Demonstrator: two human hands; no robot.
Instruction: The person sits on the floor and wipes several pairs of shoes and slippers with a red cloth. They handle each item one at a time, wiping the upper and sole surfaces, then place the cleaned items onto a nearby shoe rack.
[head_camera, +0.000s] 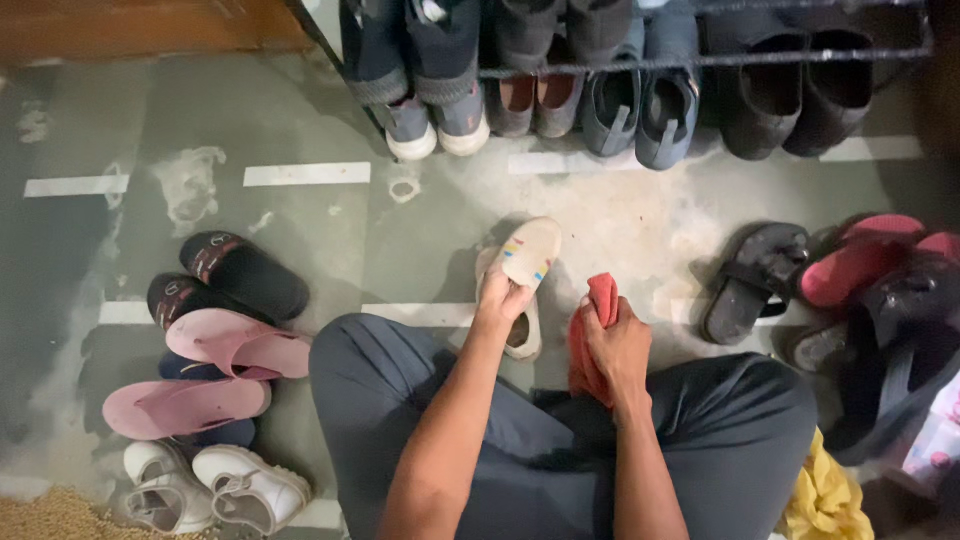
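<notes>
While the person sat cross-legged on the grey floor (300, 110), pink flip-flops (215, 370), black slides (235, 280) and white sneakers (215, 490) lay heaped at about nine o'clock from the knees. Next came the left hand (503, 300), fingers curled shut around a beige shoe (528, 255), sole turned up, its toe pointing toward one o'clock; a matching shoe (522, 335) lay just beneath it. Just beside, at three o'clock of that shoe, the right hand (620, 350) was closed on a bunched red cloth (590, 335), apart from the sole. Farther right lay a black sandal (755, 280) and red slippers (860, 255).
</notes>
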